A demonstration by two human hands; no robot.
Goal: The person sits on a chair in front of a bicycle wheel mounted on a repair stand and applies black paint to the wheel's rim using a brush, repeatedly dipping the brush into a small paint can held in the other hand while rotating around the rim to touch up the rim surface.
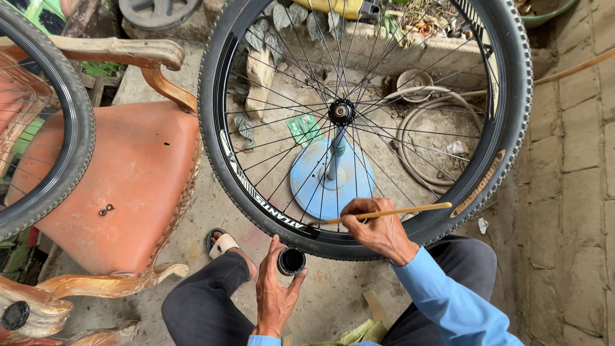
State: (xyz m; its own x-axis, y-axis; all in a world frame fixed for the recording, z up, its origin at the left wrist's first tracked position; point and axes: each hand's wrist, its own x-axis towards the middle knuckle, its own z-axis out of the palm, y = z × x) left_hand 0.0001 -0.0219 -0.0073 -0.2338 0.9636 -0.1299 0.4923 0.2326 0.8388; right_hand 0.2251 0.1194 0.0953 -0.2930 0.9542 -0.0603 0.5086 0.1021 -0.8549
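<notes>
A bicycle wheel [512, 128] with a black knobby tyre and thin spokes lies flat on a blue stand [314, 186] in front of me. My right hand [378, 227] rests over the near rim and holds a thin wooden-handled brush [397, 211], its tip pointing left at the rim. My left hand [274, 291] holds a small round black pot [291, 261], its mouth facing up, just below the tyre. My knees in dark trousers frame both hands.
An orange cushioned chair [138, 173] with carved wooden arms stands at left, with two small nuts [106, 209] on its seat. A second tyre [70, 147] leans over it. A coiled hose [435, 138] lies on the concrete beyond the wheel. A brick wall [580, 160] is at right.
</notes>
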